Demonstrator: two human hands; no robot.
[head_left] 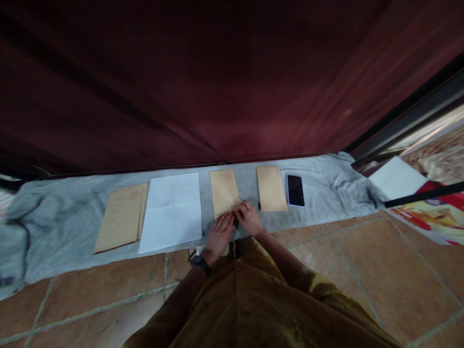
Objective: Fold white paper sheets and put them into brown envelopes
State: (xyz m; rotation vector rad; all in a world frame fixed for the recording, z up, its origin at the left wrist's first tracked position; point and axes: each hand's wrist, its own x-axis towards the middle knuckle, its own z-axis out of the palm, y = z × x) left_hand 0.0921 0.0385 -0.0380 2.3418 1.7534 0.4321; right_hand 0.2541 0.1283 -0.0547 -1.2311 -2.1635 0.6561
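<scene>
A small brown envelope (224,191) lies upright in the middle of the grey cloth. Both my hands meet at its near end. My left hand (219,236), with a dark watch on the wrist, presses its fingers together on the near left corner. My right hand (249,218) is closed with bent fingers at the near right corner. The fingers hide the envelope's near edge, and a dark gap shows between the hands. To the right lies a second brown envelope (271,189). On the left is a white sheet of paper (172,212) with a fold crease across it.
Larger brown envelopes (121,217) lie stacked at the left, under the sheet's side. A phone (296,190) with a dark screen rests at the right. A dark red curtain (232,87) hangs behind the cloth (329,188). Papers (397,178) lie beyond a black bar at far right.
</scene>
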